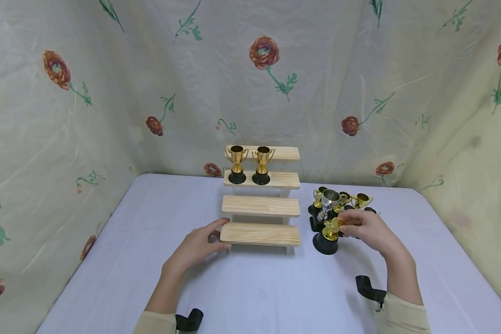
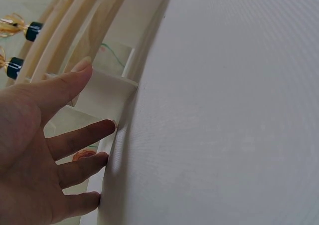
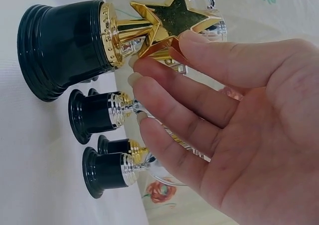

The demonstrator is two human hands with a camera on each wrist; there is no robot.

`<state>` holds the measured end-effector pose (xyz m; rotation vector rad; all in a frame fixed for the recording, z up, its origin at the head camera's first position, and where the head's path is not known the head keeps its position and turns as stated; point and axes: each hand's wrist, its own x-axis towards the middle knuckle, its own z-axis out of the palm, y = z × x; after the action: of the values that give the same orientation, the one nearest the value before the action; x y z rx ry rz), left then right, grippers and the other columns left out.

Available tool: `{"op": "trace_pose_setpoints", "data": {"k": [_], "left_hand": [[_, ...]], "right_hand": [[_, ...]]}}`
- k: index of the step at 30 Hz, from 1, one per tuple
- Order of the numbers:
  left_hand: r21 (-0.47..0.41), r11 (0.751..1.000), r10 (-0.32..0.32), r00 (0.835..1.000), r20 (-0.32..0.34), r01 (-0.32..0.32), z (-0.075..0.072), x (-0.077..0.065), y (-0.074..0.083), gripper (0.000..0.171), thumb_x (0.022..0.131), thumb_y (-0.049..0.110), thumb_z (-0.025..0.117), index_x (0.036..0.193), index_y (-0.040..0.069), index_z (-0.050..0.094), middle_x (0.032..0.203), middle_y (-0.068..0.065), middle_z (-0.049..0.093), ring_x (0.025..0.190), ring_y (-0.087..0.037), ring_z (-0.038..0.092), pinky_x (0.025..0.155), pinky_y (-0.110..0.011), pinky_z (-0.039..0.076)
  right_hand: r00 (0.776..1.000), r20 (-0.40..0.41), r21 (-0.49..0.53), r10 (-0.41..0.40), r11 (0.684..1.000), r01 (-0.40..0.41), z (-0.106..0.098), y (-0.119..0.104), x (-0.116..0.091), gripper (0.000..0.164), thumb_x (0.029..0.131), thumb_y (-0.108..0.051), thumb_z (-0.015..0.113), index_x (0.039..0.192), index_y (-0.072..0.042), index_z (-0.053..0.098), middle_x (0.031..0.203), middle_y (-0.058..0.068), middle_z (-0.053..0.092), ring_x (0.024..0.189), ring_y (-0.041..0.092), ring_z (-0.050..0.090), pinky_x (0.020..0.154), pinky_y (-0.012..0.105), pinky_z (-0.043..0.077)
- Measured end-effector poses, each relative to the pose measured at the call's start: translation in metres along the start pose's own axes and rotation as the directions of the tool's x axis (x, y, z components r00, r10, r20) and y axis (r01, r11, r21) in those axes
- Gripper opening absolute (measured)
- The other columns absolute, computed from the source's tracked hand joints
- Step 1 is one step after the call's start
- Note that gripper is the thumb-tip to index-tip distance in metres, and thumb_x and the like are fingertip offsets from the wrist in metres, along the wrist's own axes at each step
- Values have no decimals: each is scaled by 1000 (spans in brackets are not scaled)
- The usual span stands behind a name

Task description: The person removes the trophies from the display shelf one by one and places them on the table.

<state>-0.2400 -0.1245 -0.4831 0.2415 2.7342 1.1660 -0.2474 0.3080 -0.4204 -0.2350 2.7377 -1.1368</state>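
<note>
At the left end of the lowest step of a wooden tiered display stand [image 1: 260,233] is my left hand [image 1: 196,248]. Its fingers [image 2: 82,137] are spread and fairly straight beside the stand's white side support [image 2: 107,88]. My right hand [image 1: 365,228] pinches the gold star of a star trophy [image 3: 177,23] between thumb and fingers. This trophy's black base [image 1: 324,244] leans slightly; whether it touches the table cannot be told. Just behind it stand a silver cup trophy [image 1: 329,200] and several gold cup trophies [image 1: 361,200], partly hidden by my hand.
Two gold cup trophies [image 1: 236,162] stand side by side on the stand's second step from the top. A white cloth covers the table [image 1: 259,292]. Flower-printed curtains [image 1: 309,93] rise behind and at both sides.
</note>
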Motion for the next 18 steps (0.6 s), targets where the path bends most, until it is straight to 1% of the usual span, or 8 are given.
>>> {"op": "trace_pose_setpoints", "data": {"k": [9, 14, 18], "left_hand": [[5, 1000, -13, 1000, -3, 13, 1, 0, 0, 66, 84, 41, 79, 142, 46, 48, 117, 1, 70, 112, -22, 62, 86, -45, 49], [3, 1000, -13, 1000, -2, 13, 0, 0, 0, 66, 83, 40, 79, 142, 45, 48, 116, 1, 70, 111, -21, 61, 84, -43, 48], [7, 1000, -9, 1000, -1, 9, 0, 0, 0, 67, 83, 40, 79, 142, 45, 49, 116, 2, 70, 110, -21, 62, 84, -42, 48]], "right_hand": [[1000, 6, 4, 5, 1000, -5, 0, 0, -2, 35, 96, -14, 64, 125, 6, 60, 109, 23, 71, 88, 23, 68, 80, 42, 55], [1000, -7, -33, 18, 999, -18, -1, -2, -3, 38, 93, -16, 68, 126, 2, 61, 109, 21, 72, 92, 23, 69, 81, 41, 55], [1000, -20, -54, 24, 998, -25, -2, -3, -4, 40, 91, -17, 70, 126, 1, 61, 107, 19, 72, 93, 23, 69, 79, 40, 54]]}}
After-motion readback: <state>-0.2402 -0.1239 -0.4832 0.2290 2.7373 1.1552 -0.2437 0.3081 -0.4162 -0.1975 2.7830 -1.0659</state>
